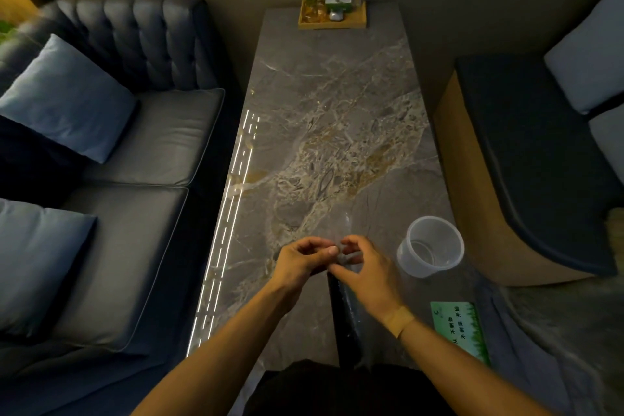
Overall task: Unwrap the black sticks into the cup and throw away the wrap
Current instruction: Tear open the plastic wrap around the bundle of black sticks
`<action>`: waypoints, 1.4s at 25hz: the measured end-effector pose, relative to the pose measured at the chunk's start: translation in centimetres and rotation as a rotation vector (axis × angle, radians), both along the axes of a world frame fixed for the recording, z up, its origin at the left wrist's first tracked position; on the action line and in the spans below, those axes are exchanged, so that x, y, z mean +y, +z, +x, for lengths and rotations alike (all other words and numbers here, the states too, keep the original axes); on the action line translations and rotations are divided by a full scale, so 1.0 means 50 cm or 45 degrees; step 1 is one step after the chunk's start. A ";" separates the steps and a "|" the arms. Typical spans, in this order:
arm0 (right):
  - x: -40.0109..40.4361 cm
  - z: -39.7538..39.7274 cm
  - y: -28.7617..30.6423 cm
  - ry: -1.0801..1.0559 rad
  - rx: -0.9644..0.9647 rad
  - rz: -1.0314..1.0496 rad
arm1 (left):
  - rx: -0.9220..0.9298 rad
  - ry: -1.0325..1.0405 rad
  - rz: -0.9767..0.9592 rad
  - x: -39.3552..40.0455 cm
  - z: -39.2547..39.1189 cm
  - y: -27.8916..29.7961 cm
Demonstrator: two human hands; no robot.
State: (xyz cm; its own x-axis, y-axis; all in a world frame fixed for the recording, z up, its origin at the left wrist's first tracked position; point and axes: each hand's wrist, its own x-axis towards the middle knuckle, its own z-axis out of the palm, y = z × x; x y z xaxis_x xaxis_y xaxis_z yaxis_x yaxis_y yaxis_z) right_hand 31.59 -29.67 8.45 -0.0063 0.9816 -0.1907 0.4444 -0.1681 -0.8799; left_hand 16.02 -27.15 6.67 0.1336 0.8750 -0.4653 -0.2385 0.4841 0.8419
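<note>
A bundle of black sticks [346, 311] in clear plastic wrap runs from between my hands down toward my body, over the marble table [304, 94]. My left hand [300, 260] and my right hand [363, 267] meet at the bundle's upper end, fingers pinched on the clear wrap [346, 230], whose loose top sticks up above my fingers. An empty clear plastic cup [430, 246] stands upright on the table just right of my right hand.
A green card [461, 328] lies near the table's right front edge. A wooden tray [332, 15] with a plant and small items sits at the far end. A dark sofa [135, 145] with blue cushions lines the left, a bench the right.
</note>
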 end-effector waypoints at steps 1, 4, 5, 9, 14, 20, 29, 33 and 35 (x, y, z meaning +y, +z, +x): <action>0.001 0.006 0.002 0.013 0.074 -0.041 | 0.001 -0.002 0.000 0.001 -0.001 0.000; 0.005 0.023 0.006 0.066 0.144 -0.097 | 0.003 -0.011 0.007 0.003 -0.001 -0.001; 0.007 0.026 0.008 0.068 0.149 -0.100 | 0.006 -0.015 0.006 0.004 -0.001 -0.001; 0.010 0.042 0.011 -0.007 0.188 -0.114 | 0.022 -0.040 0.011 0.007 -0.005 0.006; 0.015 0.072 0.003 -0.173 0.196 -0.031 | 0.072 -0.020 0.019 0.015 -0.019 0.018; 0.019 0.118 0.008 -0.196 0.261 -0.045 | 0.103 0.071 -0.022 0.021 -0.031 0.028; 0.018 0.128 0.075 -0.044 0.298 -0.065 | 0.188 0.069 0.026 0.040 -0.016 0.048; 0.015 0.115 0.115 -0.029 0.327 -0.040 | 0.300 0.070 0.103 0.066 -0.009 0.066; 0.012 0.099 0.130 -0.052 0.325 -0.014 | 0.388 0.080 0.168 0.076 -0.007 0.077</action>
